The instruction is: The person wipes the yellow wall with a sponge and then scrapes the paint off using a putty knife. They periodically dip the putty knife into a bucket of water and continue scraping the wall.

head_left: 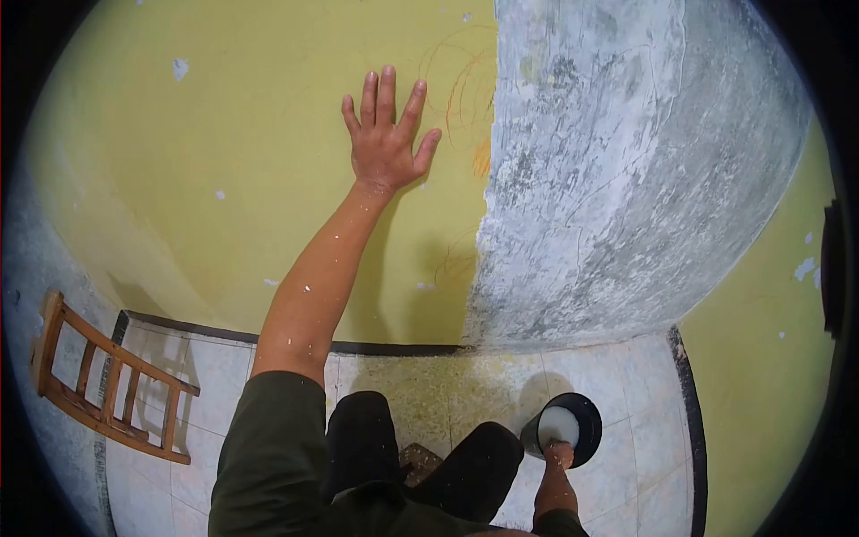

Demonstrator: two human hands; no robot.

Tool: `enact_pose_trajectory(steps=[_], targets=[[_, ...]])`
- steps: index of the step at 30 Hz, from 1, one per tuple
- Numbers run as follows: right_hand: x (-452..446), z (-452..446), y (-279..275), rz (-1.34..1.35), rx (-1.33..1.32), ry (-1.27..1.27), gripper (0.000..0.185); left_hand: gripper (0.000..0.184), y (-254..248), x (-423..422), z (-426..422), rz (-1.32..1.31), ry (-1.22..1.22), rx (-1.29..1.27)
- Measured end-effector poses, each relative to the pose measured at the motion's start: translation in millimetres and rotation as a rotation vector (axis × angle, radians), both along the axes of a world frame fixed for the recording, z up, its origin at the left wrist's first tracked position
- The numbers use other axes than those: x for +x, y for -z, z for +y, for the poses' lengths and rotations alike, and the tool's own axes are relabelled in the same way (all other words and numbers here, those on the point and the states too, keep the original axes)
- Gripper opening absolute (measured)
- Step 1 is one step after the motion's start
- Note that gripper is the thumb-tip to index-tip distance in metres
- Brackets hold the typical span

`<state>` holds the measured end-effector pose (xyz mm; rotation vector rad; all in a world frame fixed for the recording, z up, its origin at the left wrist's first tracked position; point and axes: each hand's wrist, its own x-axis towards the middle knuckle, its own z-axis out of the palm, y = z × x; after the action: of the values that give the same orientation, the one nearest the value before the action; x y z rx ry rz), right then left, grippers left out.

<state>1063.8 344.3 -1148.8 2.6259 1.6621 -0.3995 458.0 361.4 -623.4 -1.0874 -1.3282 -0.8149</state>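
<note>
Pressed flat on the yellow-green wall (268,170), my left hand (385,143) has its fingers spread and holds nothing. To its right, the paint ends at a vertical edge beside a scraped grey and white wall section (573,179). Pale flecks dot my left forearm. Low at the right, my right hand (559,455) reaches into a black bucket (589,430) of cloudy whitish liquid (558,424). Its fingers are hidden in the bucket, so what they hold, if anything, does not show.
A wooden slatted rack or chair part (112,394) stands at the left. Yellowish scrapings (412,380) cover the tiled floor (626,385) by the wall's foot, in front of my knees. Another yellow-green wall (761,358) rises at the right, with a dark object (834,268) at its edge.
</note>
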Motion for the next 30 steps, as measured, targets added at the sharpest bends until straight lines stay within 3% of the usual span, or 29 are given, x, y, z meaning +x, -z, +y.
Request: enact_pose_trajectory(steps=[3,16,19,22,25,28,29,30], targets=[[-4,2,8,-0.110,-0.028,-0.104,0.030,0.067,1,1,0,0.014,0.001,0.004],[-4,42,21,-0.023,-0.380,-0.184,0.027,0.067,3,6,1,0.005,-0.072,-0.029],[24,48,-4,0.184,-0.578,-0.226,0.027,0.066,3,7,0,-0.001,-0.067,-0.026],[66,42,-47,0.560,-0.632,-0.272,0.025,0.067,3,6,0,-0.006,-0.062,-0.033],[96,8,-75,0.742,-0.594,-0.180,0.036,0.067,2,5,-1,-0.009,-0.061,-0.038],[99,5,-74,0.378,-0.698,-0.071,0.041,0.068,-5,6,-7,0.012,-0.102,-0.025],[100,16,-78,0.387,-0.676,-0.061,0.041,0.069,-8,8,-12,-0.011,-0.059,-0.061],[99,25,-88,0.411,-0.360,-0.367,0.042,0.070,-15,8,-17,-0.032,-0.017,-0.100]])
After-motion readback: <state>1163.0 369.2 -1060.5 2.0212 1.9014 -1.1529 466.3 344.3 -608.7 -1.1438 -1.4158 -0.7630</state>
